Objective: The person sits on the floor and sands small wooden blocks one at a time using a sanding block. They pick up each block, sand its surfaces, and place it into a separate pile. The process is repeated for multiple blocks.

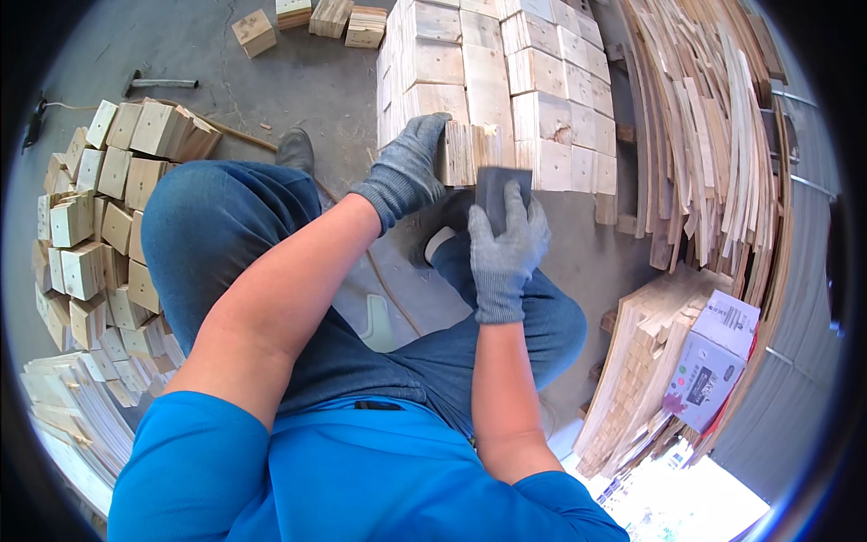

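Observation:
My left hand [408, 167], in a grey knit glove, is closed on the left side of a layered plywood block [463, 155] at the near edge of a big stack of wooden blocks [492, 68]. A dark grey flat pad [502, 181], which looks like a sanding block, is in my right hand [508, 246], also gloved in grey. My right fingers lie over the pad's face, and its upper edge is close to the plywood block's lower right corner. Whether the two touch, I cannot tell.
Wooden blocks [113, 172] are piled at the left, with a hammer [163, 83] beyond them. Several loose blocks [254, 32] sit at the far side. Long wood strips [700, 117] lean along the right, and a printed carton [713, 361] rests on more wood. A hose [388, 285] crosses the floor.

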Demonstrator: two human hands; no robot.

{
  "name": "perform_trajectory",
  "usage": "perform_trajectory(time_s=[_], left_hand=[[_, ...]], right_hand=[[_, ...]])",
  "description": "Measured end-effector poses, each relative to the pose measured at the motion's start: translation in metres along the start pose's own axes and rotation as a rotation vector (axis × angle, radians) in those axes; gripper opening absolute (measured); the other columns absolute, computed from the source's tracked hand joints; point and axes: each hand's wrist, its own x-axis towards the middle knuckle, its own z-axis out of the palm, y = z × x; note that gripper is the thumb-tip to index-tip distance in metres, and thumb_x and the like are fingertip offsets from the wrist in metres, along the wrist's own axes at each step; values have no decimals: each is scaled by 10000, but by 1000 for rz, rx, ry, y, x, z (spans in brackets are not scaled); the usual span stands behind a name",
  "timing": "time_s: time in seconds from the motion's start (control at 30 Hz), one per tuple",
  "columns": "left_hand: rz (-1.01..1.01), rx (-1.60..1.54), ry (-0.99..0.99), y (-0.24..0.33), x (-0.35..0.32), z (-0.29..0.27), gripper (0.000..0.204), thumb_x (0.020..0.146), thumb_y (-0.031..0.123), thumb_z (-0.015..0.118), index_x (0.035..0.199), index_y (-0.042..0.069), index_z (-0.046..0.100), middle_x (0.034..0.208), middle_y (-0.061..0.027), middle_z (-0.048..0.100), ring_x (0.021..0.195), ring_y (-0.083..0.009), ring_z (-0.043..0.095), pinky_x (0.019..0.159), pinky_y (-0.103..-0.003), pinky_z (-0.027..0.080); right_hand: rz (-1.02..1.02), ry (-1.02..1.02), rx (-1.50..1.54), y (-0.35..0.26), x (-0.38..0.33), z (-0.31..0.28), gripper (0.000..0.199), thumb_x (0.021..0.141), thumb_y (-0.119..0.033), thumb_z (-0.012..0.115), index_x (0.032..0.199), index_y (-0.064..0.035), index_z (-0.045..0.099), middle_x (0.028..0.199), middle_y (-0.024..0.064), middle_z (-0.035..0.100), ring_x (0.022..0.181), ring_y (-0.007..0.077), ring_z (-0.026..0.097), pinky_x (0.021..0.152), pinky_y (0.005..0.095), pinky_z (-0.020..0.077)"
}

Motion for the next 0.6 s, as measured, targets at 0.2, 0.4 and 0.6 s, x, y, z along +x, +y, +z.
perform_trajectory(time_s=[0.2, 0.4, 0.6], left_hand=[[-6, -37, 5, 3, 0, -2, 1010, 701, 312, 968, 1529, 71, 442, 1414, -259, 557, 1330, -459, 582, 1160, -473, 505], [-10, -31, 3, 0, 1, -2, 996, 710, 311, 963, 1525, 68, 444, 1410, -257, 559, 1319, -453, 593, 1137, -475, 523], [-60, -28, -59, 4, 0, -8, 998, 728, 297, 950, 1552, 70, 435, 1469, -250, 536, 1362, -442, 580, 1167, -464, 511]], right_hand=[[20, 0, -40, -15, 104, 32, 624, 837, -348, 870, 1416, -174, 715, 1309, 245, 662, 1219, 467, 623, 1053, 574, 517], [33, -40, 67, -15, 114, 24, 641, 836, -362, 868, 1421, -146, 722, 1307, 256, 667, 1211, 450, 636, 1051, 555, 520], [101, -103, -29, -11, 19, 1, 682, 839, -347, 882, 1457, -128, 696, 1423, 278, 603, 1302, 479, 569, 1127, 581, 458]])
